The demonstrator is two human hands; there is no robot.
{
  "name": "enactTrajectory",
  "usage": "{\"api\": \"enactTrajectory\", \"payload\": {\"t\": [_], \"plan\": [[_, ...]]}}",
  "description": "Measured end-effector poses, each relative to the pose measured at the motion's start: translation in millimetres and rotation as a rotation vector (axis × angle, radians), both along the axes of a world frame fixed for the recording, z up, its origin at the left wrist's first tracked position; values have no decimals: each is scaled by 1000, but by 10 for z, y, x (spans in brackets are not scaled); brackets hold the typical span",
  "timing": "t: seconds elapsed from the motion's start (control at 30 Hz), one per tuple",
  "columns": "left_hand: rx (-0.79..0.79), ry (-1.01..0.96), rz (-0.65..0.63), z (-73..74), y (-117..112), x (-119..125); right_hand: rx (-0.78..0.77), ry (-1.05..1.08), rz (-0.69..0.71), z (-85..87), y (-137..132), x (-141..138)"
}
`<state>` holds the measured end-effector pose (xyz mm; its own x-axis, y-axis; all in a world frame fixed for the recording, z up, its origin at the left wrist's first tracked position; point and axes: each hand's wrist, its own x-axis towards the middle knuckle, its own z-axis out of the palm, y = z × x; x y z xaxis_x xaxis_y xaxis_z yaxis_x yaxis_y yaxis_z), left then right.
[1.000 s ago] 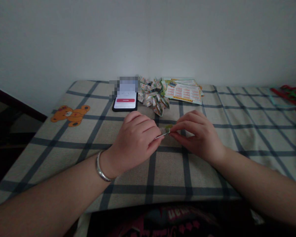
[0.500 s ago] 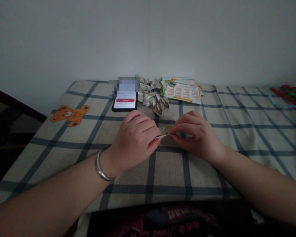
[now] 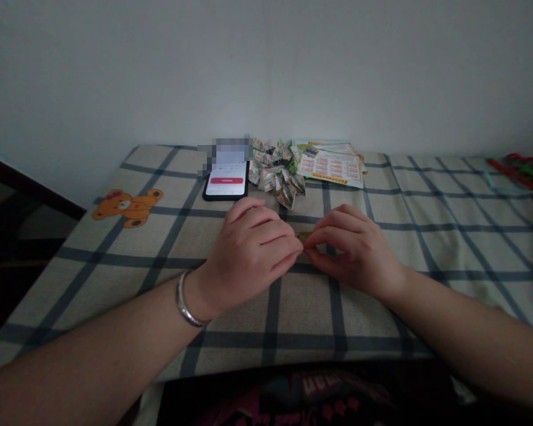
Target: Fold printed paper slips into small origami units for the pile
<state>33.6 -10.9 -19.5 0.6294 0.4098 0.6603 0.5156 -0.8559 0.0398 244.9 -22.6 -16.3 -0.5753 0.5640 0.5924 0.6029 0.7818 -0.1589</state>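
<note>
Beige-and-blue checked tablecloth (image 3: 235, 322), two hands almost meeting above it

Flat orange bear figure (image 3: 127, 207), lit black phone (image 3: 225, 188), left hand (image 3: 255, 245) pinching a small yellow-green paper piece (image 3: 305, 235) between both hands, folded white-and-green paper cluster (image 3: 281, 177) beyond, white printed sheets (image 3: 331, 165), right hand (image 3: 357, 251) pinching the piece's other end

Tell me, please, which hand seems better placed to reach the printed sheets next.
Probably the right hand: it sits nearer the printed sheets, while the left hand is nearer the phone. Both seem to pinch the small paper piece, so the right would first need to release it.
</note>
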Motion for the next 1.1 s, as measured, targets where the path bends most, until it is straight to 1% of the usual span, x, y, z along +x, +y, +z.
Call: {"api": "enactTrajectory", "payload": {"t": [0.13,0.27,0.4,0.43,0.47,0.6,0.93,1.1], "plan": [[-62,-66,-6,6,25,4,13,20,-24,4,3,-3],[-97,-78,14,7,33,6,29,33,-40,-5,13,-4],[-55,-25,34,27,3,6,32,39,-22,-24,14,6],[-80,9,52,31,-4,7,32,41,-11,-29,15,10],[-30,-23,31,32,-10,9,33,41,3,-33,16,13],[-39,-8,23,27,-15,17,17,34,49,-41,25,16],[-40,-15,20,26,3,7,-32,31,17,-23,33,13],[-43,-15,25,32,-4,7,-21,10,8,-24,35,15]]}}
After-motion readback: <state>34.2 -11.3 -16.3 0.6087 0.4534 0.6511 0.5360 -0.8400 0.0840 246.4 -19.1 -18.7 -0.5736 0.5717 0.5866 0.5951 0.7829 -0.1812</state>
